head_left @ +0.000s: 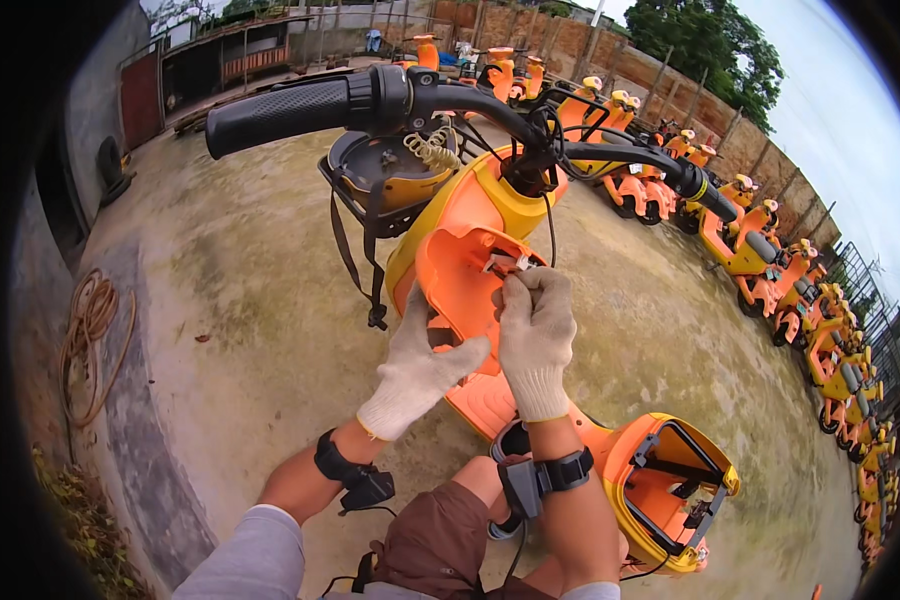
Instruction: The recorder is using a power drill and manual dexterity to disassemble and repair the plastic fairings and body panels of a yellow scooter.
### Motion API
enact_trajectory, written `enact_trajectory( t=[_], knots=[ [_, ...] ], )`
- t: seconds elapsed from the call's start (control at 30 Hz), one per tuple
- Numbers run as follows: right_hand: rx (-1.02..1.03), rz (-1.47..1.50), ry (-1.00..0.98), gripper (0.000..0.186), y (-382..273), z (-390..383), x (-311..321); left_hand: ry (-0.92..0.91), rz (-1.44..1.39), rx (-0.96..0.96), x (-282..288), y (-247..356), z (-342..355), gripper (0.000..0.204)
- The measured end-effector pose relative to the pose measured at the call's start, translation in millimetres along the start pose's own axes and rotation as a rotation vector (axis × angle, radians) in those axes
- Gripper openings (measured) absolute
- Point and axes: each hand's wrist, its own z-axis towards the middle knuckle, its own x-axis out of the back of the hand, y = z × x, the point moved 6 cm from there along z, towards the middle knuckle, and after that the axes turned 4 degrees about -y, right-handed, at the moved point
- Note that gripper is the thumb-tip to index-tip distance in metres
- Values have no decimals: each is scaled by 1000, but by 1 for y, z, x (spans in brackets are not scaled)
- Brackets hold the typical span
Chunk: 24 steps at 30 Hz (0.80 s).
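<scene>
An orange plastic scooter panel (452,262), hollow like a shallow tub, sits in front of the yellow steering column (488,178). My left hand (415,365), in a white knit glove, holds its lower left edge, fingers along the side and thumb across the front. At the panel's upper right, my gloved right hand (538,335) is closed in a pinch by a small whitish piece (522,262). The fingers partly cover that piece, so its kind is unclear. Above are the black handlebar (485,105) and its left grip (280,117), with cables hanging down.
A grey-lined basket (365,165) with dangling black straps is at the scooter's front. The open orange seat box (670,490) lies at lower right. Several orange-yellow scooters (740,240) line the brick wall. A coiled hose (92,320) rests by the left wall.
</scene>
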Motion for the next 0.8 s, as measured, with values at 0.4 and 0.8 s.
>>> enact_trajectory(
  t=[0.4,0.8],
  knots=[
    [49,-159,-145,15,-18,-1,0,-24,127,-14,10,-4,6,90],
    [710,-608,-249,26,-41,7,5,-38,72,-55,6,14,5,88]
  ],
)
